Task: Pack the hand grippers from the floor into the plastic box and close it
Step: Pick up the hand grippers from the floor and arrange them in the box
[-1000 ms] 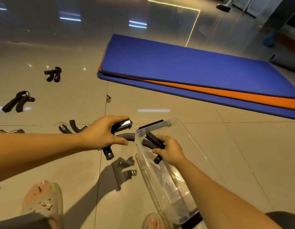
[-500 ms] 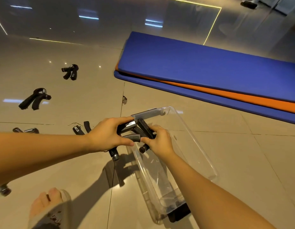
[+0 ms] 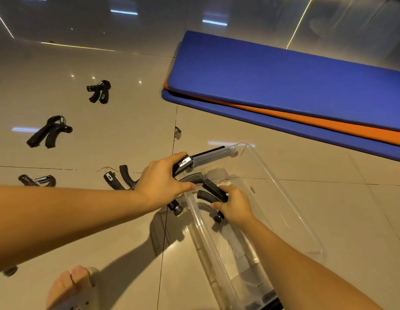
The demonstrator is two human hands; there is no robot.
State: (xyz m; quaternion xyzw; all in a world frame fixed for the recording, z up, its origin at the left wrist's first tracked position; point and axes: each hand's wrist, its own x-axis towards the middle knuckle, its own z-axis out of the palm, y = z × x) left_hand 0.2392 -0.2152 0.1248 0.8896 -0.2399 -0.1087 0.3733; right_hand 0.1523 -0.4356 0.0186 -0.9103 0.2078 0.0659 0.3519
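Right grip: right hand point(image 3: 236, 203) clasps a hand gripper point(image 3: 211, 195), low inside the plastic box point(image 3: 290, 204).
Left grip: left hand point(image 3: 165, 182) clenched round a second gripper point(image 3: 184, 164) at the box's rim.
Remaining: four loose grippers point(image 3: 49, 132) on the floor; box not yet closed.

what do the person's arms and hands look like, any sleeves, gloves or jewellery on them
Both arms are bare: the left forearm and right forearm show no sleeve anywhere in view. The left hand and right hand wear no gloves. No watch, bracelet or ring shows on either wrist or on the visible fingers, and there are no markings.
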